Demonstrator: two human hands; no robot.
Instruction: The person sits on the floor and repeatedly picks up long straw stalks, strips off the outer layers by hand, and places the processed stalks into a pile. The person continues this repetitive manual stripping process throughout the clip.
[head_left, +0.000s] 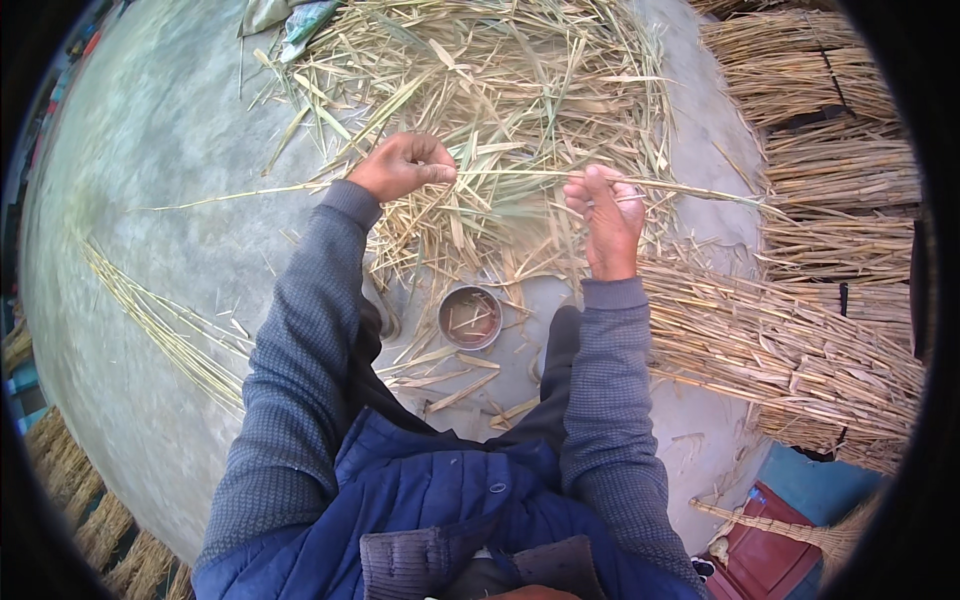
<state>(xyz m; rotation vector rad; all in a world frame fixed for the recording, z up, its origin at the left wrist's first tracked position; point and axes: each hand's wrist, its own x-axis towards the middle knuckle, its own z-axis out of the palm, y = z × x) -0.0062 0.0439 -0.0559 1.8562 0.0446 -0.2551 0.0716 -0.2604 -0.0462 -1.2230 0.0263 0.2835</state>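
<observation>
A long thin reed stalk (520,173) stretches sideways across the view, held between both hands. My left hand (402,166) pinches it between thumb and fingers, and its thin end runs out far to the left. My right hand (606,215) is closed around the stalk farther right, palm partly turned up, with the other end reaching toward the bundles. Beneath and beyond the hands spreads a heap of dry leaves and stripped husks (500,90). Between my legs, a small round metal bowl (470,318) holds a few short stalk pieces.
Large tied reed bundles (800,180) are stacked along the right, and a loose pile of stalks (780,340) lies beside my right forearm. Several thin stalks (165,325) lie on the concrete floor (150,150) at left. A broom (800,535) and a dark red object (765,555) sit lower right.
</observation>
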